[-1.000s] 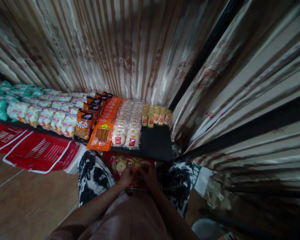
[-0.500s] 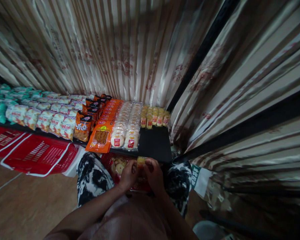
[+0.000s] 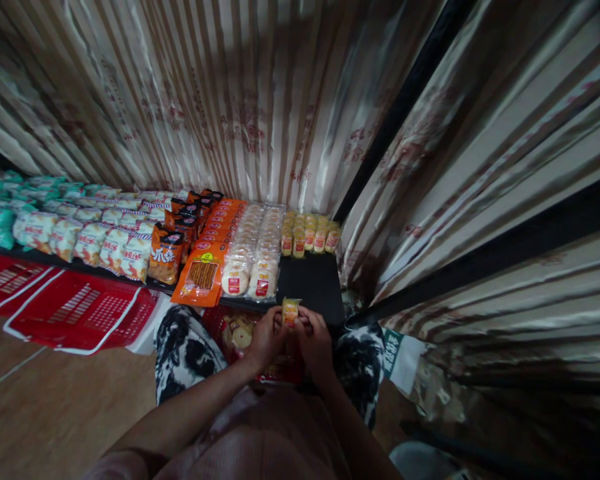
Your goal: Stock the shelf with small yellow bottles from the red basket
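Between my fingers, just over the front edge of a black shelf, is a small yellow wrapped snack cake with a red label facing up. My left hand grips its left side and my right hand its right side. Similar yellow packets stand in short rows at the back right of the shelf. Left of them lie rows of round white wrapped biscuits. Below my hands, between my knees, a red basket holds more wrapped food, partly hidden by my forearms.
Orange snack bags, orange-black bags and white and green packets fill the shelf leftward. Red baskets with white handles sit below on the tiled floor. A pleated curtain hangs behind, with a slanted black post at right.
Both hands have lifted the yellow snack cake slightly up and forward, toward the shelf edge. Its red label now shows more clearly. The goods on the shelf have not moved.
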Motion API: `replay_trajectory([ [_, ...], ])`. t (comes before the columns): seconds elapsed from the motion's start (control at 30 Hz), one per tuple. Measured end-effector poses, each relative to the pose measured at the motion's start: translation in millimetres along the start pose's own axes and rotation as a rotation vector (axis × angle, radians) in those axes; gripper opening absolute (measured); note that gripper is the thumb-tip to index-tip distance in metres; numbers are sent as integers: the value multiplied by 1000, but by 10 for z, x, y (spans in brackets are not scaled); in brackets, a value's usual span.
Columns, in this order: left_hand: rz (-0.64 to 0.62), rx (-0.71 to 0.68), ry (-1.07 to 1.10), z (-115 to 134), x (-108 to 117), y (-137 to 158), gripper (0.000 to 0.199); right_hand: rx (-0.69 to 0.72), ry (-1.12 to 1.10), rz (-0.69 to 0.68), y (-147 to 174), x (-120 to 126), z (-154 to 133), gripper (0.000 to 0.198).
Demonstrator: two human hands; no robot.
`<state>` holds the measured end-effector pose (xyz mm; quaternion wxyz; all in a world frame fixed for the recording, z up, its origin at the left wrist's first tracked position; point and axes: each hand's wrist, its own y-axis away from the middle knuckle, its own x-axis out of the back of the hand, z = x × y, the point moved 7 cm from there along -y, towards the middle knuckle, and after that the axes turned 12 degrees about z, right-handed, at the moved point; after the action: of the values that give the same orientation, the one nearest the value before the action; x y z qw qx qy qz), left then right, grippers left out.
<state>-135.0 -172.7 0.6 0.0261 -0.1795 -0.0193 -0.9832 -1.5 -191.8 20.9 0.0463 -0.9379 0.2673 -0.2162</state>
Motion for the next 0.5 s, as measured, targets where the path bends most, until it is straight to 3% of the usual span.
replay_trajectory([
  [0.23, -10, -9, 6, 126, -89, -80, 25, -15, 73, 43, -86, 46, 16, 35],
  [0.5, 41, -56, -146, 313, -149, -252, 29, -22, 133, 109, -231, 99, 22, 38],
])
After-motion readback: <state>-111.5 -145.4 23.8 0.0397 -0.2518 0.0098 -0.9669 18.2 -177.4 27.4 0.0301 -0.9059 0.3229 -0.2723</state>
